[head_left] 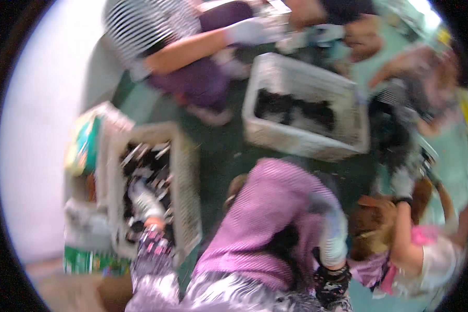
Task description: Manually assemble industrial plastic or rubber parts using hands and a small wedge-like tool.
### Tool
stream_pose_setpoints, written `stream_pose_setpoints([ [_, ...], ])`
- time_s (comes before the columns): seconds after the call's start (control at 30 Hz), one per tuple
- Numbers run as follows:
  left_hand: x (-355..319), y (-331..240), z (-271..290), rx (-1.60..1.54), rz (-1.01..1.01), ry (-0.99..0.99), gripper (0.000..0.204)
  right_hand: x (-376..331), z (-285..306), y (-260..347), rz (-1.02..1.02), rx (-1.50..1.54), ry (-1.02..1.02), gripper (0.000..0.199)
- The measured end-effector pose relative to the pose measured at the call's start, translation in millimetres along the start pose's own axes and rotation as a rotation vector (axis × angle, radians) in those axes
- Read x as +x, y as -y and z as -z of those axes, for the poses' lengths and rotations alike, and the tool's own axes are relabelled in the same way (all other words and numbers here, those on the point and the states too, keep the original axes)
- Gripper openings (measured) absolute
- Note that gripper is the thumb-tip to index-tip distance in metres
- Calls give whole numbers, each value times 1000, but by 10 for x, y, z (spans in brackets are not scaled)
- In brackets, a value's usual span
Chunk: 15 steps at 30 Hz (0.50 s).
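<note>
We could not tell what the small pieces (146,157) in the left crate (186,182) were; blur smeared them, and the left hand's fingers (138,189) blended in. We could not see whether the right hand (331,226) held anything. The top edge cut off the striped-sleeved co-worker (148,23).

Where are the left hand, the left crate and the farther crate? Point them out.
Left hand (146,202): head view, its gloved middle.
Left crate (185,195): head view, its right wall.
Farther crate (301,141): head view, its near wall.
</note>
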<state>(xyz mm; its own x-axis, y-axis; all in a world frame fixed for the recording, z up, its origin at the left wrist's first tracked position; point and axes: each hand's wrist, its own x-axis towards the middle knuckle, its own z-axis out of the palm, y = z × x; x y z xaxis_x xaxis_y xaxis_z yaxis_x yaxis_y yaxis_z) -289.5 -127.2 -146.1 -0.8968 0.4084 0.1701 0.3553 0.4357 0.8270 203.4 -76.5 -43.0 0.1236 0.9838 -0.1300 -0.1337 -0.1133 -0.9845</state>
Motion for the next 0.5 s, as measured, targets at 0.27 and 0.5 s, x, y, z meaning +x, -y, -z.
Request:
stream_pose_setpoints([
  [0.27, -790, -2064, -474, -627, -152, 782, 43, 0, -255, 637, -123, -156, 221, 41],
  [0.5, -1568, -2719, -572, -638, 112, 1631, 45, -95, -182, 406, -348, 21, 180, 46],
])
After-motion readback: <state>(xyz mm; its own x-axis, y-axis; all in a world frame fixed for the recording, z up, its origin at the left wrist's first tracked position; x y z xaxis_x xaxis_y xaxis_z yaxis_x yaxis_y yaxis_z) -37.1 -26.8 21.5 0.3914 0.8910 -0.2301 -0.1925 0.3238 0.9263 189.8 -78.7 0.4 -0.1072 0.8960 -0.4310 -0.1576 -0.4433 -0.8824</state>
